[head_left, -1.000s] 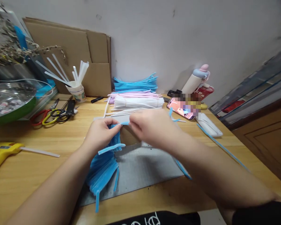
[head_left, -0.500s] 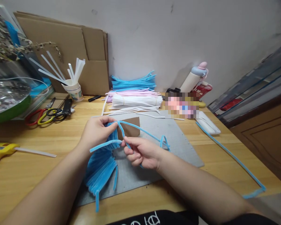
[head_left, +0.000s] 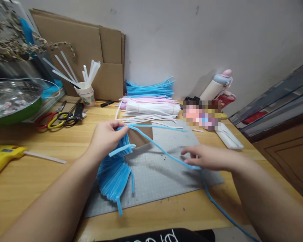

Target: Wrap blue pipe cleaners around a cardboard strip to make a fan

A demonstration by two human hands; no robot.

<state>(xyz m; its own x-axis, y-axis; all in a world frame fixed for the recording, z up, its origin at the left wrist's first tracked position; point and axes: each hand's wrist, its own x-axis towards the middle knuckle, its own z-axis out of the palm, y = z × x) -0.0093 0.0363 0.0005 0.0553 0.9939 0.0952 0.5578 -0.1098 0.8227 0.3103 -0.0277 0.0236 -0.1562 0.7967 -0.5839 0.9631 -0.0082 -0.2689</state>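
Observation:
My left hand (head_left: 108, 136) pinches the top of a blue pipe-cleaner winding (head_left: 113, 178), wrapped in close rows that fan out below. A brown cardboard piece (head_left: 140, 134) sticks out to the right of it. From the left fingertips a long blue pipe cleaner (head_left: 164, 153) runs taut to my right hand (head_left: 202, 157), then bends down past the table's front edge. The right hand grips this strand low down, with its upper fingers loosely stretched. A second blue strand (head_left: 161, 126) extends right from the left fingers. Short blue ends hang from the winding.
A grey cutting mat (head_left: 171, 178) lies underneath. Behind it are blue (head_left: 150, 89), pink and white (head_left: 153, 110) pipe-cleaner bundles. At left are scissors (head_left: 57, 121), a cup of glue sticks (head_left: 86, 94) and a yellow glue gun (head_left: 7, 156). A bottle (head_left: 214, 85) stands back right.
My right hand has moved away to the right from the winding, drawing the blue strand out straight. The left hand keeps its pinch. The view has shifted slightly.

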